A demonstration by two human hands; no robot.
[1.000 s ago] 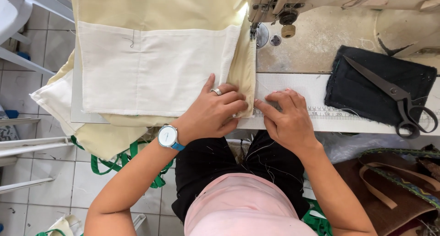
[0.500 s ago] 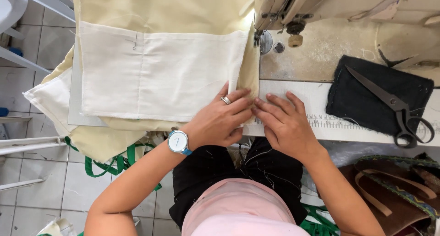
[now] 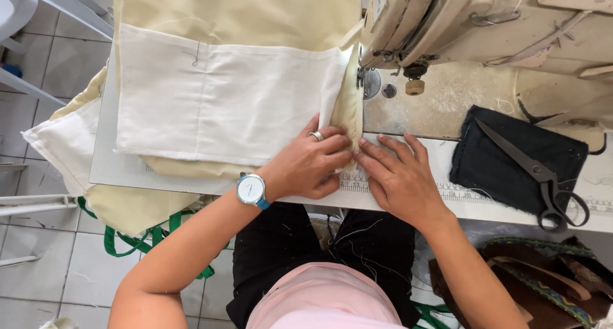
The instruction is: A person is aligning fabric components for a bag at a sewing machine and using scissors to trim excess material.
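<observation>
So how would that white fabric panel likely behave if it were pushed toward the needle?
Probably floppy: the white fabric panel already folds and bunches at its edge under the left hand. Likely light, lying flat on the cream cloth. It may drag that layer along, since both hands, the right hand included, press down.

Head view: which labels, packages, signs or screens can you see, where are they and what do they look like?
Printed ruler strip: along the table's front edge by the right hand, long, white with dark marks.
Wristwatch: left wrist, round pale dial, blue strap.
No packages, signs or screens.
</observation>
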